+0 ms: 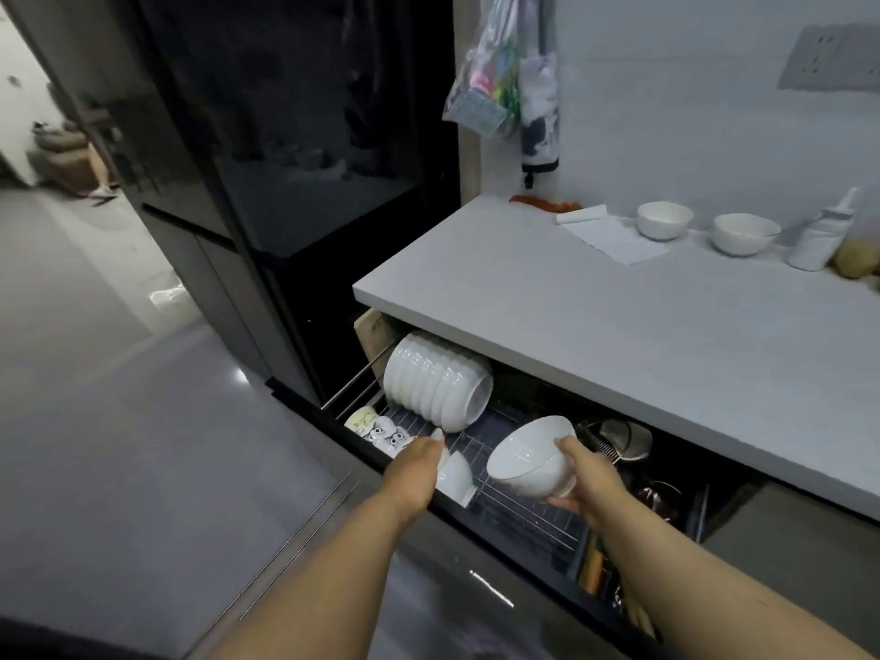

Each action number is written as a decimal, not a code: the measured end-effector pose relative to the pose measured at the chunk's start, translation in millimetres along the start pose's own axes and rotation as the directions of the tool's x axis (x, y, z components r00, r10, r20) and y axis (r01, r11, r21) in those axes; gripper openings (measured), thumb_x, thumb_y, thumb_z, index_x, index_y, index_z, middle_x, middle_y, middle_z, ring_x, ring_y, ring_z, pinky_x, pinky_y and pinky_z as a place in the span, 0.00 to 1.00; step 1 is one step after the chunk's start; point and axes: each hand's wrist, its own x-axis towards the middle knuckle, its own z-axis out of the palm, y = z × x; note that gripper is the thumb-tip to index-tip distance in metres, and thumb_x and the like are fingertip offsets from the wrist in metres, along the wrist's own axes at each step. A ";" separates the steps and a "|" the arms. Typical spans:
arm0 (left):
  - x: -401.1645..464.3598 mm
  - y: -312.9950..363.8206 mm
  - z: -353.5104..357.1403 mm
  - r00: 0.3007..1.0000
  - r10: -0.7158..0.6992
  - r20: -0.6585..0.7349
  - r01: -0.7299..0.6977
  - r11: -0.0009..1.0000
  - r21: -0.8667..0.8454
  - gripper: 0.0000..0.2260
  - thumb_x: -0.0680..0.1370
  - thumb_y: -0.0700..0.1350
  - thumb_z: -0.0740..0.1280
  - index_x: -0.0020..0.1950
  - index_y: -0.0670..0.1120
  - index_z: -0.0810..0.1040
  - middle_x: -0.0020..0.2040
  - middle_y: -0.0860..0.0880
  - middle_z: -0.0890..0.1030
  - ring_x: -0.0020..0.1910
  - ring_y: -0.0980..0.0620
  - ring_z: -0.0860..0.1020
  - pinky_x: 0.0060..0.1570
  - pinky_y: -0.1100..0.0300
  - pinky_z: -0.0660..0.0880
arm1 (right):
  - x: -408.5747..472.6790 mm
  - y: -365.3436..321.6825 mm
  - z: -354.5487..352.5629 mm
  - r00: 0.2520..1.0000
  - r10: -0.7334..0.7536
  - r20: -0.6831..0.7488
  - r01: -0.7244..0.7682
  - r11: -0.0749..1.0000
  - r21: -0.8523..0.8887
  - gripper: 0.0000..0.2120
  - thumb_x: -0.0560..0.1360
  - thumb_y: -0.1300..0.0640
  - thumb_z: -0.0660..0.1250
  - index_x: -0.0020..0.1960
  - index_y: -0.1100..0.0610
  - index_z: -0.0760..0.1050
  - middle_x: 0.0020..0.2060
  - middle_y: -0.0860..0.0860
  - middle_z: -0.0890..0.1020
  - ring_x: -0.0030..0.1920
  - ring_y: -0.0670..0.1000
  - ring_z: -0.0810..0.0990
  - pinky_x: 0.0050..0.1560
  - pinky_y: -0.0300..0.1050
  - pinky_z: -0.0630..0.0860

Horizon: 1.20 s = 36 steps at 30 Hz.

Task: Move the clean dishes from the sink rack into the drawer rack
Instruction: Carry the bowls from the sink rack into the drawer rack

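While clamped in the right grip [583, 483] over the drawer rack [519, 512], white bowl [531, 457] tilted mouth-left toward stacked bowls [435, 381], empty wires directly beneath; left grip [419, 469] pinching small bowl [455, 476] already on rack, nearer stack.

Two bare forearms, both reaching forward and down from the lower edge of the view. Left hand [419, 464]: back of hand up, fingers curled round a small white bowl [456, 476], one fingertip extended past it. Right hand [588, 478]: wrist bent, thumb over the rim and fingers underneath a larger white bowl [531, 457], which is held tilted on its side.
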 end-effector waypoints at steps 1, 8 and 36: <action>4.2 -1.5 -2.3 1.000 0.024 0.007 -0.024 0.997 0.067 0.21 0.83 0.56 0.51 0.65 0.44 0.74 0.62 0.49 0.75 0.61 0.48 0.72 0.61 0.57 0.65 | 8.1 2.1 4.2 1.000 0.012 -0.011 -0.013 1.000 -0.023 0.13 0.74 0.54 0.67 0.54 0.61 0.72 0.54 0.60 0.76 0.53 0.64 0.79 0.46 0.63 0.81; 50.9 -17.9 -7.4 0.995 0.045 0.086 -0.088 0.794 0.602 0.28 0.82 0.60 0.46 0.79 0.49 0.52 0.80 0.49 0.49 0.78 0.51 0.44 0.76 0.49 0.40 | 61.7 19.4 18.0 0.990 0.113 -0.088 -0.126 0.977 -0.169 0.20 0.71 0.55 0.71 0.58 0.64 0.71 0.52 0.62 0.78 0.47 0.63 0.81 0.39 0.61 0.81; 121.5 -63.9 0.4 0.982 0.066 0.178 -0.189 0.385 0.903 0.31 0.81 0.62 0.41 0.79 0.47 0.45 0.80 0.49 0.46 0.78 0.52 0.40 0.75 0.45 0.37 | 141.0 103.5 85.9 0.951 0.299 -0.081 -0.295 0.795 -0.530 0.32 0.64 0.51 0.75 0.61 0.62 0.67 0.44 0.61 0.77 0.37 0.61 0.81 0.38 0.60 0.81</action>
